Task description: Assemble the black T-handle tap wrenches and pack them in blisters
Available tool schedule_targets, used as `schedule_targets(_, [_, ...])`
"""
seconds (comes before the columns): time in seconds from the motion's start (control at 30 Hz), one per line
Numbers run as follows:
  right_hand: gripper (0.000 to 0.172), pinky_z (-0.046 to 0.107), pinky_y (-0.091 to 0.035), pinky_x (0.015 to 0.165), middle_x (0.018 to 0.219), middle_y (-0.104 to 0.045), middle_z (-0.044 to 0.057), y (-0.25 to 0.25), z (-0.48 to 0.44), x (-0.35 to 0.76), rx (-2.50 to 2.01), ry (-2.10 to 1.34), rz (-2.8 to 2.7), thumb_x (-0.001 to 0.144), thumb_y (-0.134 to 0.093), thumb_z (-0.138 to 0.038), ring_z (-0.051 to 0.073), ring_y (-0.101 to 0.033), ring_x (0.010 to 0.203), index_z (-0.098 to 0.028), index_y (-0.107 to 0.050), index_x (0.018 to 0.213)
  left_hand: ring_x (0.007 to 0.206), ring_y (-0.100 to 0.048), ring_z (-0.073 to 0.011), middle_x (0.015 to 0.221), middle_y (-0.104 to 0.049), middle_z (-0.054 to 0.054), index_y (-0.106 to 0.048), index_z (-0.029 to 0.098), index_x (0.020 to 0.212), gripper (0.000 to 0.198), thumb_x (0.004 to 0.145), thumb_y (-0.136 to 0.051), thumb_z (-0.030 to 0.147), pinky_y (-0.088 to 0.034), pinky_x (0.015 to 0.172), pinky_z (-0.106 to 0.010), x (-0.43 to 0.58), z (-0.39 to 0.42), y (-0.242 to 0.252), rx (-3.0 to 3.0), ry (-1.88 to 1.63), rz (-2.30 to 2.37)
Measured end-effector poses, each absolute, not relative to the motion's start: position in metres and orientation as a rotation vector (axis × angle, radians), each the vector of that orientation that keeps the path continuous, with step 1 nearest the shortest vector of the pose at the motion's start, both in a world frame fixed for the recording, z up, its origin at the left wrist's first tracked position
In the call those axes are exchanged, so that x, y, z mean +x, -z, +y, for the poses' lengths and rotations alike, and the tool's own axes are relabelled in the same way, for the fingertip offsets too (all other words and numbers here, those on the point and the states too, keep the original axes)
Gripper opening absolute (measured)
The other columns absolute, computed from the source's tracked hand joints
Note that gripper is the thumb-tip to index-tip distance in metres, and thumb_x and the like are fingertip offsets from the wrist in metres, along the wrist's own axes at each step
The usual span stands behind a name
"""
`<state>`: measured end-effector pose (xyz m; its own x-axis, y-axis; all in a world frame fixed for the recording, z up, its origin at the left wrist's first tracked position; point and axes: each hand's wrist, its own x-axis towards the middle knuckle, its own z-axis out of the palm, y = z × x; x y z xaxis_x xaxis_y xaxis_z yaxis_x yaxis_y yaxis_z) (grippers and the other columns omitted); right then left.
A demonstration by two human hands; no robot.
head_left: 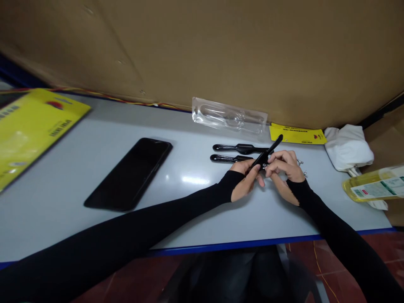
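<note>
My left hand [246,180] is closed around a black spokeshave [264,156], held tilted above the table with one handle pointing up to the right. My right hand [285,167] meets it there, with its thumb and fingers pinched on a small silver screw [264,166] at the tool's middle. Just behind my hands lie two more black spokeshaves, the far one [244,148] and the near one [226,158], side by side; their right parts are partly hidden by my hands. Small silver wing screws [300,162] show just past my right hand.
A clear plastic blister [229,116] and yellow cards [298,134] lie along the cardboard wall [202,50]. At right are a white cloth bundle [349,147] and a bottle of yellow liquid [375,184]. A black phone [129,174] and a large yellow card [38,126] lie left.
</note>
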<state>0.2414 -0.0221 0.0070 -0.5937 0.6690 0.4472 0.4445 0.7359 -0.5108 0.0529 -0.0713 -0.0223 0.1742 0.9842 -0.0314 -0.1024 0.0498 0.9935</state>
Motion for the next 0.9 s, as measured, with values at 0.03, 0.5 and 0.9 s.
schedule_targets(0.03, [0.019,0.035,-0.053,0.076,0.107,-0.063,0.009,-0.006,-0.022,0.242,-0.845,-0.476,-2.293,0.093,-0.064,-0.012,0.024,-0.055,0.100,-0.025,-0.076,0.099,0.032,-0.040,-0.0042,0.071,-0.072,-0.003,-0.059,0.014,0.098,0.036,0.106,-0.052,0.049,-0.026,0.033,-0.018,0.053,-0.071,0.023,1.180,-1.107,1.023])
schedule_targets(0.5, [0.026,0.036,-0.053,0.087,0.097,-0.077,0.003,-0.009,-0.015,0.244,-0.634,-0.364,-2.326,0.098,-0.064,-0.007,0.022,-0.058,0.099,-0.029,-0.079,0.101,0.032,-0.040,-0.0036,0.071,-0.072,-0.004,-0.060,0.014,0.097,0.034,0.107,-0.051,0.045,-0.026,0.033,-0.018,0.052,-0.070,0.020,1.185,-1.090,0.997])
schedule_targets(0.9, [0.034,0.025,-0.051,0.065,0.083,-0.056,0.001,-0.010,-0.011,0.251,-0.629,-0.498,-2.308,0.099,-0.055,-0.007,0.010,-0.055,0.066,-0.022,-0.078,0.078,0.031,-0.035,-0.0036,0.068,-0.073,-0.005,-0.064,0.012,0.097,0.034,0.105,-0.053,0.044,-0.025,0.032,-0.018,0.045,-0.065,0.020,1.222,-0.932,0.921])
